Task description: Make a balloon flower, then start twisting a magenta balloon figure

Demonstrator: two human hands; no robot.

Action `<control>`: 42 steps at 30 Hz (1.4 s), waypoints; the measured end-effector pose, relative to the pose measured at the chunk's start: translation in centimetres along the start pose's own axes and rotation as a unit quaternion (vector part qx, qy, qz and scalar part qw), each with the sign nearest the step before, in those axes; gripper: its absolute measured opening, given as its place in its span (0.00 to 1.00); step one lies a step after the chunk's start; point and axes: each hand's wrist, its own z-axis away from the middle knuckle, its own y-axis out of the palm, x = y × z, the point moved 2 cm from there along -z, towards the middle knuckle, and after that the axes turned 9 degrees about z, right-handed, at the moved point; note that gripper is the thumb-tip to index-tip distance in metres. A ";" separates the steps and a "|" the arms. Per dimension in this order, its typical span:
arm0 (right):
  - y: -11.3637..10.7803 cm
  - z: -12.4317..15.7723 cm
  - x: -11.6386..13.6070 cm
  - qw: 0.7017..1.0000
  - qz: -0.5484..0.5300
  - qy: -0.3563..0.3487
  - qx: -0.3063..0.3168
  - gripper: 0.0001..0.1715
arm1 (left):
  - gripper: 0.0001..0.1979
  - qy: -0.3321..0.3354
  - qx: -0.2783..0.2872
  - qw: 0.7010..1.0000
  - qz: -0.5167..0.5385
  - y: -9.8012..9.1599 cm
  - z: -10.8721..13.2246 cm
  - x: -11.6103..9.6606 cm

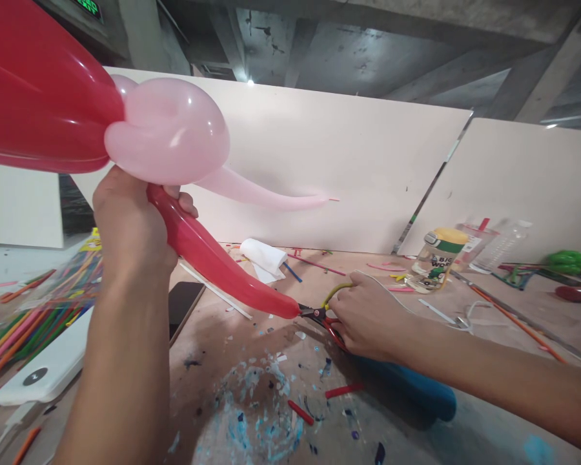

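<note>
My left hand (133, 219) is closed around a red balloon (227, 271), near where it joins a pink balloon (174, 132) and a large red balloon section (39, 84). The long red tail slants down to the right. At its tip are the blades of a pair of scissors (317, 313) with yellow and red handles. My right hand (365, 310) grips those handles, fingers through the loops. From the pink balloon a thinner pink tail stretches right to a small uninflated end. Whether the blades have cut into the tip I cannot tell.
A blue cylindrical object (407, 387) lies under my right forearm. Left are a white power bank (48, 368), a phone (186, 303) and several uninflated balloons (33, 332). A white roll (264, 258), a yellow-lidded bottle (436, 258) and red balloon scraps (300, 411) lie around the table.
</note>
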 end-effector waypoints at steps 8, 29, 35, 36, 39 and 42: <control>0.2 0.1 0.0 0.999 -0.014 0.009 0.045 0.23 | 0.12 0.038 -0.059 0.994 -0.089 0.4 0.1 -0.3; 0.2 0.3 0.1 0.998 -0.017 0.019 0.051 0.22 | 0.11 0.040 -0.070 0.995 -0.062 0.3 0.1 -0.7; 0.4 0.2 0.1 0.999 0.002 0.014 0.044 0.21 | 0.18 0.008 -0.043 0.997 0.056 0.1 0.4 -0.7; 0.4 0.2 0.1 0.999 0.005 0.012 0.044 0.21 | 0.18 0.006 -0.056 0.996 0.074 0.1 0.4 -0.8; 0.4 0.0 0.2 0.999 0.007 0.010 0.046 0.21 | 0.17 -0.008 -0.098 0.988 0.118 0.1 0.4 -0.8; 0.2 0.0 0.2 0.999 0.003 0.012 0.053 0.20 | 0.16 -0.032 -0.078 0.985 0.148 0.1 0.4 -0.7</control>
